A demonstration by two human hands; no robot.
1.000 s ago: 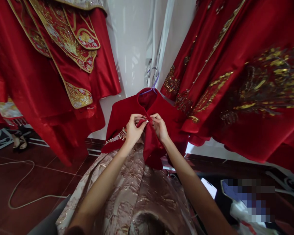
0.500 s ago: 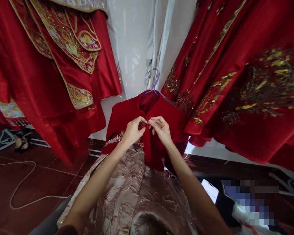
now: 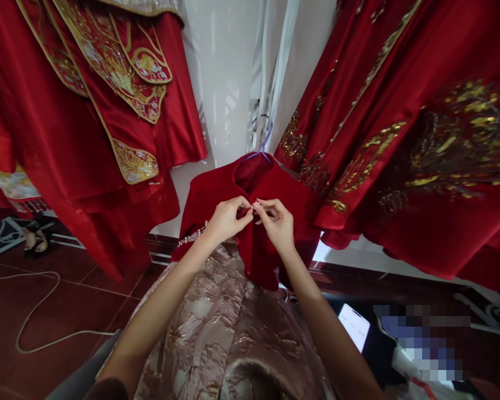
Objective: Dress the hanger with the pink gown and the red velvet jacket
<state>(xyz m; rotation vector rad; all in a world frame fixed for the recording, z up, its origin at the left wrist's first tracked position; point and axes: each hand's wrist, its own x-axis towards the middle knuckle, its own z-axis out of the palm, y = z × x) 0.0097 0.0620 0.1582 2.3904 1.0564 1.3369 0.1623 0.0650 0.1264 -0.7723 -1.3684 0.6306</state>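
A dark red velvet jacket (image 3: 210, 194) hangs on a purple hanger (image 3: 263, 145) in front of me, over a pinkish brocade skirt (image 3: 216, 333). My left hand (image 3: 227, 218) and my right hand (image 3: 277, 221) meet at the jacket's front opening just below the collar. Both pinch the two front edges together at a small fastening. A beaded tassel (image 3: 191, 237) dangles from the jacket beside my left wrist.
Red gowns with gold embroidery hang at the left (image 3: 87, 111) and right (image 3: 420, 139). A white wall (image 3: 229, 83) stands behind. A white cable (image 3: 37, 322) loops on the dark red floor. A phone (image 3: 354, 326) lies at lower right. Shoes (image 3: 35, 241) sit at far left.
My hands have drawn the jacket's front edges closer together and shifted slightly right; the loose front flap that hung folded out now lies flatter.
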